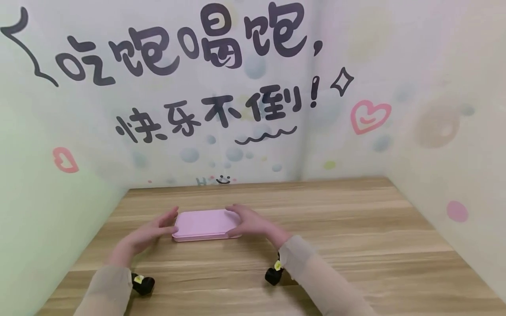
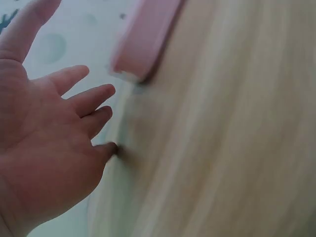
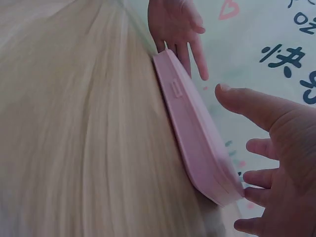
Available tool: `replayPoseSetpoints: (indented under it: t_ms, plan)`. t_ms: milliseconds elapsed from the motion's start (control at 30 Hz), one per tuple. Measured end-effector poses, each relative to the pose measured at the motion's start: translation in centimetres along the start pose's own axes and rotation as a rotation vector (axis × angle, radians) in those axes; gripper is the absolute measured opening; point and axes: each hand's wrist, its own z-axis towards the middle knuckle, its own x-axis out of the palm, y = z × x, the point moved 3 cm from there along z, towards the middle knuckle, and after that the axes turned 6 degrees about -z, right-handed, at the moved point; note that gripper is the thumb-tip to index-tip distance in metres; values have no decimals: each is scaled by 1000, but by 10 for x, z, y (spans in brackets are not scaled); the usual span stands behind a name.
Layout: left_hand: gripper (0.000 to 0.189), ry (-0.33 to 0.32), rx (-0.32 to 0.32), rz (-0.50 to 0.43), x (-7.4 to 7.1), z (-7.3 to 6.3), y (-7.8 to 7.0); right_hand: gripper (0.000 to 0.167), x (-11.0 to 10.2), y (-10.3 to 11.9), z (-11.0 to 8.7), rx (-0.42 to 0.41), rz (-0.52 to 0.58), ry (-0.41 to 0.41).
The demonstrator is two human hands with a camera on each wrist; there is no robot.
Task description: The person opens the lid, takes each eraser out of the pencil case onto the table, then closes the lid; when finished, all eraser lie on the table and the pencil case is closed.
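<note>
A flat pink case [image 1: 205, 223] with rounded corners lies closed on the wooden table; a small clasp shows on its long side in the right wrist view. At its left end is my left hand [image 1: 152, 230], fingers spread and palm facing the case. The left wrist view shows a gap between this hand [image 2: 54, 133] and the blurred pink case [image 2: 148, 39]. My right hand [image 1: 253, 221] reaches over the right end from the other side. Its fingers are extended in the right wrist view, where the hand [image 3: 284, 163] is beside the case's near end; contact is hard to tell.
The wood-grain table [image 1: 336, 228] meets a back wall [image 1: 276, 149] with large black lettering. Pale side walls [image 1: 442, 145] bound it left and right. A black wrist device [image 1: 273, 274] is on the right wrist, another [image 1: 143, 285] on the left.
</note>
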Motion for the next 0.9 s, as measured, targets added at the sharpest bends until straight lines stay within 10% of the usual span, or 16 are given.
replayPoseSetpoints:
  t_ms: [367, 900]
  plan:
    - [100, 91, -88, 109, 6, 10, 7, 79, 20, 9, 25, 14, -247, 10]
    - [97, 5, -37, 316, 15, 14, 6, 79, 26, 15, 30, -43, -515, 33]
